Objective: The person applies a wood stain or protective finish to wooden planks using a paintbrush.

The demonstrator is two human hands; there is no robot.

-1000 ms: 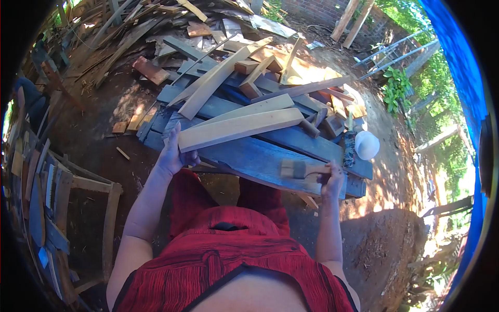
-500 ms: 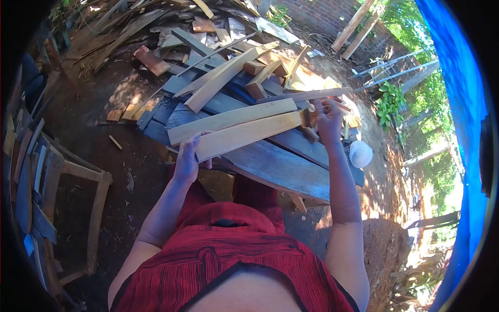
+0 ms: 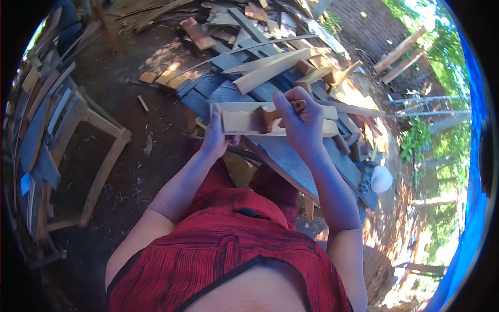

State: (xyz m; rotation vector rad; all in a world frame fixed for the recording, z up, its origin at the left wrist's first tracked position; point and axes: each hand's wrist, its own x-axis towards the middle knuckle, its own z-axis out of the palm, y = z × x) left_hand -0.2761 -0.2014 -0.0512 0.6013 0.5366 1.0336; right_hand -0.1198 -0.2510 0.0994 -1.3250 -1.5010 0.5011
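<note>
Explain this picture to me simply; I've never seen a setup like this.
There is no machine here: a person works with two bare hands. The camera sits on their head, looking forward and down. The left hand holds one end of a pale board; the right hand grips a flat brush, its bristles at the board's face. Beneath is a plank bench bearing loose wood pieces. Near its right end is a white, round object.

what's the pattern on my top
Your top is red with dark streaks, clearest in the head view.
</note>
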